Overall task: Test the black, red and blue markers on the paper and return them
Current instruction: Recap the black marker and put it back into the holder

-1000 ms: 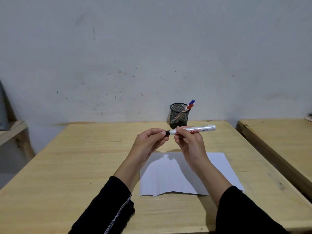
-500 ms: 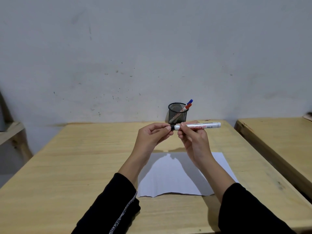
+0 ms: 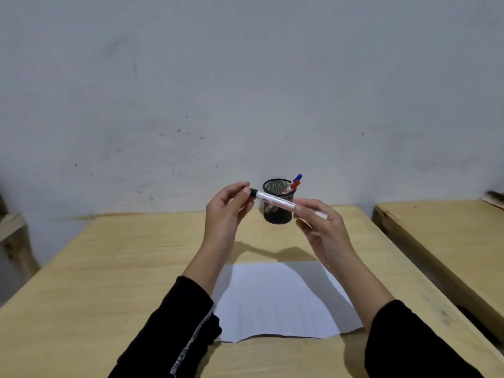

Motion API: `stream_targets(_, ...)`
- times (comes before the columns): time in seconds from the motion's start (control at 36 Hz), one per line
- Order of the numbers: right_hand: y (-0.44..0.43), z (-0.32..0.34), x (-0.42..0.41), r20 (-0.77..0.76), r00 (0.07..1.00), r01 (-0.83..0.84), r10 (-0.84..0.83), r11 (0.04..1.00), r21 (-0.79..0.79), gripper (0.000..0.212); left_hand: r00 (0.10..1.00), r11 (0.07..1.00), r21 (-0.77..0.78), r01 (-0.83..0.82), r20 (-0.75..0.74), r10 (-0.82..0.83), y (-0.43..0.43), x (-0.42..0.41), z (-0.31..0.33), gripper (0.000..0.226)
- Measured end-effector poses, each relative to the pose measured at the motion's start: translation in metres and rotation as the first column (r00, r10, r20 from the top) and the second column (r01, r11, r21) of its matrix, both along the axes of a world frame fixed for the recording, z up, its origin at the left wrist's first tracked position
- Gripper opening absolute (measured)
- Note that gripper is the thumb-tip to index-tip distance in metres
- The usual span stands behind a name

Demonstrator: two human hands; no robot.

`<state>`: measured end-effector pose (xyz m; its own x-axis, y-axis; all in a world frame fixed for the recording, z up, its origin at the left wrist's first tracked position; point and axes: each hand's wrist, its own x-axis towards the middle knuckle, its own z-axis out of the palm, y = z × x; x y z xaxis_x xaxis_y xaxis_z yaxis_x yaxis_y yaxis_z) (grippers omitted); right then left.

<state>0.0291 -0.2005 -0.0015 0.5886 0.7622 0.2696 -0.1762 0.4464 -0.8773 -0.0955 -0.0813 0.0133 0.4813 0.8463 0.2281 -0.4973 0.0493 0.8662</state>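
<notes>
The black marker (image 3: pixel 275 200), a white barrel with a black cap, is held in the air between both hands, in front of the black mesh pen cup (image 3: pixel 278 214). My left hand (image 3: pixel 226 214) pinches its black cap end with the fingertips. My right hand (image 3: pixel 324 230) grips the other end of the barrel, which slopes down to the right. The red marker (image 3: pixel 293 186) and the blue marker (image 3: pixel 298 177) stand tilted in the cup. The white paper (image 3: pixel 278 298) lies flat on the table below my hands.
The wooden table (image 3: pixel 109 268) runs to a grey wall at the back. A second wooden table (image 3: pixel 450 236) stands to the right across a narrow gap. A wooden shelf edge (image 3: pixel 11 227) shows at far left.
Both hands have risen and moved away from me toward the cup, still holding the marker. The marker has tilted from level to sloping down to the right.
</notes>
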Motion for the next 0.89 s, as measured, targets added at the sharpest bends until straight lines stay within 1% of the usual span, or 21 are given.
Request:
stream_targets(0.06,-0.002,0.0,0.002,0.185,0.983,0.016,-0.004,0.998,-0.064,0.013,1.0,0.999,0.031,-0.006,0.002,0.006,0.002,0.006,0.009,0.012)
stream_targets(0.11,-0.002,0.0,0.004,0.347,0.938,0.062,-0.004,0.986,-0.157,0.012,1.0,0.997,0.082,-0.013,-0.026,0.015,0.004,0.014,0.016,0.013)
stream_targets(0.22,0.006,0.004,0.01,0.53,0.847,0.121,0.04,0.956,-0.267,0.019,0.992,0.98,0.199,-0.006,-0.126,0.032,0.005,0.031,0.023,0.014)
stream_targets(0.31,0.018,0.008,0.014,0.605,0.793,0.164,0.072,0.931,-0.326,0.027,0.978,0.956,0.29,0.037,-0.207,0.025,0.007,0.043,0.026,0.013)
stream_targets(0.39,0.031,0.011,0.022,0.631,0.77,0.182,0.098,0.913,-0.365,0.027,0.961,0.925,0.362,0.11,-0.275,-0.007,0.016,0.053,0.03,0.014)
stream_targets(0.44,0.04,0.013,0.029,0.63,0.773,0.194,0.081,0.914,-0.355,0.024,0.942,0.896,0.428,0.116,-0.334,0.038,0.026,0.058,0.03,0.018)
stream_targets(0.5,0.049,0.014,0.039,0.633,0.774,0.24,0.015,0.918,-0.316,0.025,0.906,0.868,0.486,0.101,-0.406,0.122,0.041,0.062,0.026,0.024)
stream_targets(0.56,0.062,0.015,0.051,0.611,0.788,0.296,-0.076,0.917,-0.268,0.023,0.844,0.849,0.517,0.106,-0.498,0.198,0.06,0.066,0.018,0.033)
stream_targets(0.58,0.068,0.016,0.057,0.6,0.79,0.328,-0.126,0.913,-0.241,0.026,0.81,0.843,0.525,0.12,-0.543,0.223,0.068,0.069,0.013,0.039)
stream_targets(0.64,0.08,0.016,0.069,0.564,0.796,0.387,-0.221,0.901,-0.193,0.029,0.729,0.843,0.508,0.176,-0.643,0.235,0.081,0.077,-0.005,0.053)
stream_targets(0.69,0.089,0.012,0.075,0.527,0.796,0.428,-0.297,0.892,-0.145,0.026,0.652,0.855,0.462,0.236,-0.728,0.214,0.091,0.084,-0.023,0.067)
stream_targets(0.75,0.13,-0.018,0.104,0.505,0.793,0.479,-0.342,0.861,-0.17,0.022,0.577,0.896,0.352,0.272,-0.805,0.141,0.122,0.118,-0.066,0.077)
stream_targets(0.81,0.13,-0.024,0.105,0.493,0.774,0.521,-0.398,0.842,-0.137,0.018,0.571,0.901,0.331,0.28,-0.812,0.121,0.119,0.121,-0.074,0.084)
stream_targets(0.83,0.13,-0.025,0.106,0.482,0.77,0.533,-0.418,0.837,-0.126,0.015,0.587,0.906,0.327,0.27,-0.801,0.115,0.118,0.124,-0.077,0.087)
stream_targets(0.89,0.129,-0.024,0.107,0.507,0.751,0.542,-0.422,0.834,-0.108,0.008,0.615,0.911,0.308,0.274,-0.784,0.08,0.112,0.128,-0.077,0.091)
